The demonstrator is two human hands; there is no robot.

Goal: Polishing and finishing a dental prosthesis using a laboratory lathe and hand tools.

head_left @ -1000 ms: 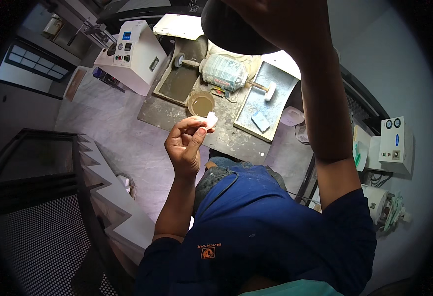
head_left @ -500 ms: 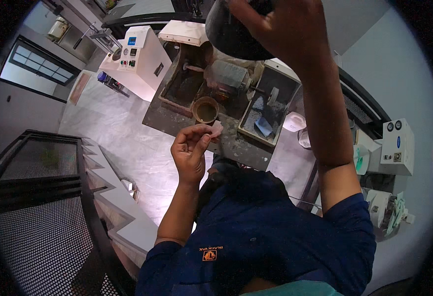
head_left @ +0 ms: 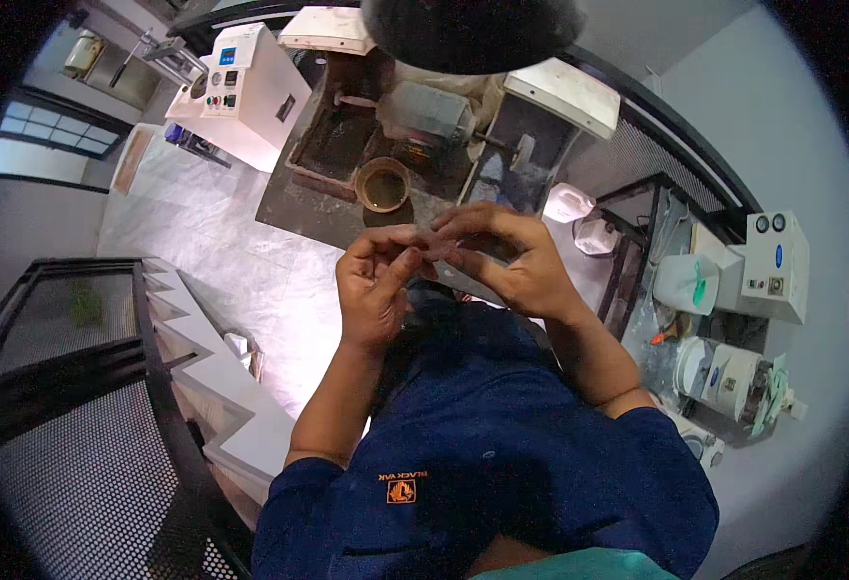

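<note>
In front of my chest both hands meet at a small, thin pink piece (head_left: pixel 436 251), mostly covered by fingers. My left hand (head_left: pixel 378 282) pinches it between thumb and curled fingers. From the other side my right hand (head_left: pixel 507 259) closes on it, thumb and fingertips at its edge. Just beyond the hands a brown round bowl (head_left: pixel 383 186) with murky contents stands on the dark bench top (head_left: pixel 299 215). Behind the bowl sits a grey bench polishing motor (head_left: pixel 427 114), with a pale wheel (head_left: pixel 523 153) on its right spindle.
A dark round shade (head_left: pixel 473 34) hangs over the bench's far side. White control machine (head_left: pixel 241 97) stands left. At right are a white box unit (head_left: pixel 777 266) and a white tub (head_left: pixel 684 282). Black mesh railing (head_left: pixel 76 454) rises at lower left.
My right hand has come down from the dark shade at the top to the pink piece in my left hand. The shade now sits higher in view. My left hand keeps its pinch.
</note>
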